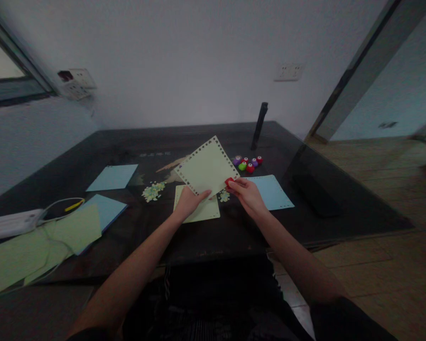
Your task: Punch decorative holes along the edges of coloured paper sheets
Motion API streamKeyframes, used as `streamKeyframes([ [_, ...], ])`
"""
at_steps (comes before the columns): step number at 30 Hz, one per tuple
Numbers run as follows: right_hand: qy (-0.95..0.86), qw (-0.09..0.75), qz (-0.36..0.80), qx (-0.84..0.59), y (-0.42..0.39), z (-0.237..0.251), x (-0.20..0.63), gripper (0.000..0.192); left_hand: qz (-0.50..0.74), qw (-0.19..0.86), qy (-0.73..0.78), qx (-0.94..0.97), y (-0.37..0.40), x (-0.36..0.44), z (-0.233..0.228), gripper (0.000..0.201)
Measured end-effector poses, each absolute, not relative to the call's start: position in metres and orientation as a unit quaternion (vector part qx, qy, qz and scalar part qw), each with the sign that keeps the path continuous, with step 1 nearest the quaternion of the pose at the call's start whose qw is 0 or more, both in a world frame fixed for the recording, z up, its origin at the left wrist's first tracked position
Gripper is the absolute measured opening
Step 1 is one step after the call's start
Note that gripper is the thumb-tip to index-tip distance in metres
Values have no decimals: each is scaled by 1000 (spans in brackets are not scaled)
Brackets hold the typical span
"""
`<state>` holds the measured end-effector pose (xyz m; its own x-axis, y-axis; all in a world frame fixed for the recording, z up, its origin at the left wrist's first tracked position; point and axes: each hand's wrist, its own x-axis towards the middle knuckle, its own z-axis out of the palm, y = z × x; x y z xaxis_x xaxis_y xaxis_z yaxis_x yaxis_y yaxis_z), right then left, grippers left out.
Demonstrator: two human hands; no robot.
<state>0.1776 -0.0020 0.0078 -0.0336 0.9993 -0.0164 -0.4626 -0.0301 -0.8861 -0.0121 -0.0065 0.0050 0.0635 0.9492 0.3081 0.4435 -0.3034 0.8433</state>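
The left hand (189,200) pinches the lower corner of a pale green sheet (206,166), holding it tilted above the dark tabletop (184,142); small holes run along the sheet's edges. The right hand (246,194) is closed around a small red punch (229,182), which sits at the sheet's right-hand corner, touching its edge. Whether the punch is pressed down cannot be told.

Under the hands lies a second green sheet (202,213), flat on the tabletop, and just beside the right hand lies a light blue sheet (275,192) with holes along one edge. A heap of paper bits (153,191) lies left of the held sheet, with a smaller scatter near the punch. Behind the right hand stands a cluster of small punches (248,163) (purple, green and red). A dark upright post (260,125) rises near the far edge.

Farther left lie two more blue sheets (112,177), a stack of green sheets (39,246), a white power strip (12,223) and a looping cable (62,204).
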Motion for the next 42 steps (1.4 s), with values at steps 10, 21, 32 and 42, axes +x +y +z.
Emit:
streamKeyframes([
  [10, -369, 593, 618, -362, -1, 6, 178, 21, 456, 295, 504, 672, -7, -11, 5, 44],
  [21, -363, 596, 619, -359, -2, 7, 177, 24, 449, 271, 507, 684, -5, -12, 3, 42],
  [32, -380, 594, 611, -360, -1, 6, 178, 23, 449, 280, 513, 676, -5, -11, 3, 43],
  [42, -378, 595, 609, -365, -1, 5, 178, 24, 455, 277, 505, 679, -7, -10, 3, 44],
])
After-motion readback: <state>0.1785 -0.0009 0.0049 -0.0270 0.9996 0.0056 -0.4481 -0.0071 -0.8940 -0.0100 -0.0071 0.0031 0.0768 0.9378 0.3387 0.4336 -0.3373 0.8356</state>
